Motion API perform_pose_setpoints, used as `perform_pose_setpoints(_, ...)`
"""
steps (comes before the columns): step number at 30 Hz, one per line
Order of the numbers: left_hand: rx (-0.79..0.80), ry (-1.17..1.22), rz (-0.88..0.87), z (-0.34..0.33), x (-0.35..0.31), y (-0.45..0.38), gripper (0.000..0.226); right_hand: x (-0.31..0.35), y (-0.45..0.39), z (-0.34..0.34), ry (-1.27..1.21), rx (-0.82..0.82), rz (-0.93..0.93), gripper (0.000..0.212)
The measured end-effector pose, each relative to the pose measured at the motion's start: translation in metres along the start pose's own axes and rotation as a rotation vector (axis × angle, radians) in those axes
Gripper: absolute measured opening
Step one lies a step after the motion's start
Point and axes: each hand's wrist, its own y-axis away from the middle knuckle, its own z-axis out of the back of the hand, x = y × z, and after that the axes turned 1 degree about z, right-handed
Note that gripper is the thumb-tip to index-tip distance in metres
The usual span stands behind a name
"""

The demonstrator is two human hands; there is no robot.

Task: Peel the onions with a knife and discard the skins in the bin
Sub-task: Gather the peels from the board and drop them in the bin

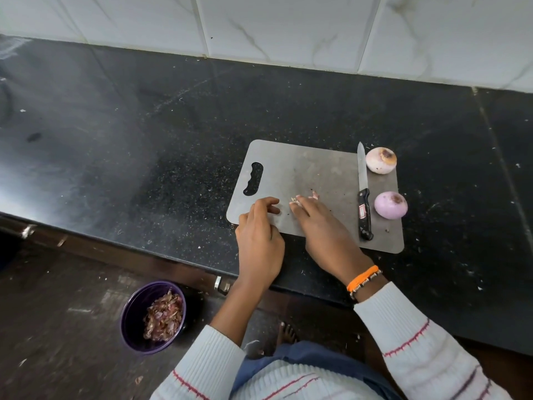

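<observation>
Two peeled onions lie at the right of a grey cutting board (311,174), one at the far corner (381,160) and one nearer (391,205). A black-handled knife (362,194) lies on the board beside them, with neither hand on it. My left hand (259,241) rests on the board's near left corner with its fingers loosely curled; the thumb is hidden. My right hand (323,229) lies flat on the board, and its fingertips touch small scraps of onion skin (314,195). On the floor stands a purple bin (132,319) with several skins in it.
The board sits near the front edge of a black stone counter (144,145), which is speckled with crumbs and backed by a white tiled wall (288,27). The bin is below and to the left of my hands. A bare foot (287,334) shows on the dark floor.
</observation>
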Motion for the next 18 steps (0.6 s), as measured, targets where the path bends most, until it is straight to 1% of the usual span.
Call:
perform_pose_setpoints(2, -0.002, 0.045, -0.01, 0.0, 0.0, -0.002, 0.055, 0.002, 0.003, -0.004, 0.041, -0.067, 0.021, 0.055)
perform_pose_setpoints(4, 0.0, 0.071, -0.015, -0.002, -0.001, -0.003, 0.053, 0.0, 0.005, -0.012, 0.037, -0.174, 0.016, 0.047)
perform_pose_setpoints(5, 0.001, 0.082, -0.015, -0.003, -0.002, -0.004, 0.052, 0.0, 0.005, -0.013, 0.029, -0.199, 0.005, 0.042)
perform_pose_setpoints(8, 0.0, 0.133, -0.025, -0.004, -0.004, -0.004, 0.051, 0.001, 0.005, -0.013, 0.01, -0.19, -0.026, 0.028)
perform_pose_setpoints(11, 0.001, 0.167, -0.024, -0.006, -0.005, -0.005, 0.049, 0.001, 0.002, -0.013, 0.042, -0.195, -0.037, 0.026)
perform_pose_setpoints(13, 0.009, 0.175, -0.014, -0.006, -0.005, -0.006, 0.046, -0.002, -0.004, -0.011, 0.028, -0.17, -0.039, 0.02)
perform_pose_setpoints(14, 0.013, 0.168, -0.01, -0.006, -0.004, -0.007, 0.045, -0.006, -0.009, -0.009, -0.037, -0.136, -0.067, 0.018)
perform_pose_setpoints(15, 0.016, 0.152, -0.005, -0.007, -0.003, -0.007, 0.043, -0.011, -0.014, -0.006, -0.144, -0.122, -0.129, 0.02)
perform_pose_setpoints(17, 0.016, 0.095, -0.013, -0.007, 0.0, -0.01, 0.04, -0.025, -0.025, 0.003, -0.347, -0.153, -0.27, 0.023)
perform_pose_setpoints(18, 0.011, 0.053, -0.026, -0.007, 0.001, -0.012, 0.04, -0.031, -0.029, 0.009, -0.391, -0.187, -0.315, 0.022)
